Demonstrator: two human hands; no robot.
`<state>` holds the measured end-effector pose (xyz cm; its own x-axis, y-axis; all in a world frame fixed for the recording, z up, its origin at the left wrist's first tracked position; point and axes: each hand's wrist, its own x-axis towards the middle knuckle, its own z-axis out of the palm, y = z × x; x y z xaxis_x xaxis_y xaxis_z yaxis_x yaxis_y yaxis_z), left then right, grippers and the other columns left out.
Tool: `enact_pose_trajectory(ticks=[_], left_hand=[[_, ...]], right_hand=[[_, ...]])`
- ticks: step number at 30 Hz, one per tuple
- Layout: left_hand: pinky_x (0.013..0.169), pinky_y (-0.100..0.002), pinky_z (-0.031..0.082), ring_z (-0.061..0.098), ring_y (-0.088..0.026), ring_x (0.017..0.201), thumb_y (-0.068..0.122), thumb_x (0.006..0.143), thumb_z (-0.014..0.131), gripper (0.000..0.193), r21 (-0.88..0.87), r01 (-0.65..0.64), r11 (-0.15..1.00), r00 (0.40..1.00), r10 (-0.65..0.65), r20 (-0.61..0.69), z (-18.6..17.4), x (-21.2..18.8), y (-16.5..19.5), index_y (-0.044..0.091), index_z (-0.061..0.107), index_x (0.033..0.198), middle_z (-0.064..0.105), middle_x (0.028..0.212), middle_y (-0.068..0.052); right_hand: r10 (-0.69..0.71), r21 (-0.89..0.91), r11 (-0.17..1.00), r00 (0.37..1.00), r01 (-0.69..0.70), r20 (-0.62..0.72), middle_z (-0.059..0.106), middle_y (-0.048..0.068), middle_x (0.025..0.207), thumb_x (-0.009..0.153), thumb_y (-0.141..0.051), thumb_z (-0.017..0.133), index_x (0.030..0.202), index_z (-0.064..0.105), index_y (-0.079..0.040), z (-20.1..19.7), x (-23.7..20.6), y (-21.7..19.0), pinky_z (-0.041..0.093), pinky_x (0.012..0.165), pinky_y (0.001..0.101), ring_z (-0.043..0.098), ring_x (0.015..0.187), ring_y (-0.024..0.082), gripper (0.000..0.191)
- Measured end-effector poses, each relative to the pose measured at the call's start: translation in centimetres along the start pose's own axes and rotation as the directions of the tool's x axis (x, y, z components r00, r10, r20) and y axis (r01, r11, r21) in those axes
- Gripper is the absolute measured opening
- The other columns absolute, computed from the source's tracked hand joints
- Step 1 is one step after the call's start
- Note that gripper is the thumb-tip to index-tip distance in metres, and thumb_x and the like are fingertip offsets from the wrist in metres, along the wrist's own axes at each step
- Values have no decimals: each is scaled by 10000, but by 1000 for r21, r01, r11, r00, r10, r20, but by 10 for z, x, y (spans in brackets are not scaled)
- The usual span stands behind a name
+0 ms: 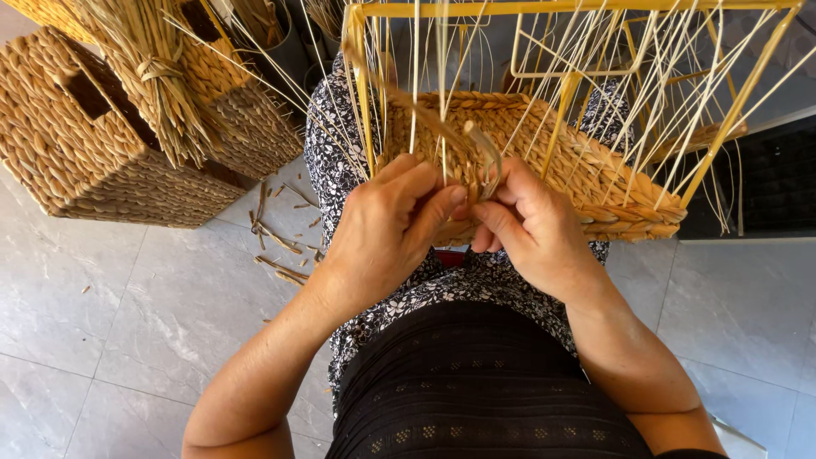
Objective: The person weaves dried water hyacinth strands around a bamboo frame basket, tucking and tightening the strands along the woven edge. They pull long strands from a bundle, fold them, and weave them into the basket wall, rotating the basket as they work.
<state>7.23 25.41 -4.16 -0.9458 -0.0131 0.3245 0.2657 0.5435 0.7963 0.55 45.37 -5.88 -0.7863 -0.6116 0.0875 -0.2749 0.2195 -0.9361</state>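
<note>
Here a flat straw strand [486,161] is pinched between the closed fingers of the left hand [387,225] and the right hand [531,225], right at the near edge of the half-woven basket [544,157] held on the yellow wire frame [552,10] over the lap. The strand could be kinked or snapped if bent too sharply. The row could loosen if tension is lost, and the thin upright stakes [416,76] could be pushed out of line.

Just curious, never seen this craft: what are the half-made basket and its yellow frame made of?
The half-woven basket looks like twisted dried plant fibre, perhaps seagrass: matte tan, ropelike braids. The yellow frame seems painted metal rod: thin, straight, evenly coloured. Both hands pinch a strand.
</note>
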Motion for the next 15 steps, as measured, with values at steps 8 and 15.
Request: enact_pose_trajectory(ticks=[8,15], left_hand=[[839,-301,635,761,-193,990,117,1044,672,136,-314,-192,930,969,230,88,-8,-32,12,56,712,1159,743,1097,-84],[938,-333,596,712,-238,1166,80,995,738,322,141,-131,981,973,155,-171,0,-36,13,43,615,1291,667,1363,-121]], right_hand=[[-70,-217,975,996,59,-46,767,27,878,940,-24,710,1042,720,-55,10,5,-7,593,584,240,729,729,102,107],[-139,-496,860,990,118,-5,768,67,887,961,-11,686,1073,729,-56,14,-2,-11,584,591,287,746,712,162,128]])
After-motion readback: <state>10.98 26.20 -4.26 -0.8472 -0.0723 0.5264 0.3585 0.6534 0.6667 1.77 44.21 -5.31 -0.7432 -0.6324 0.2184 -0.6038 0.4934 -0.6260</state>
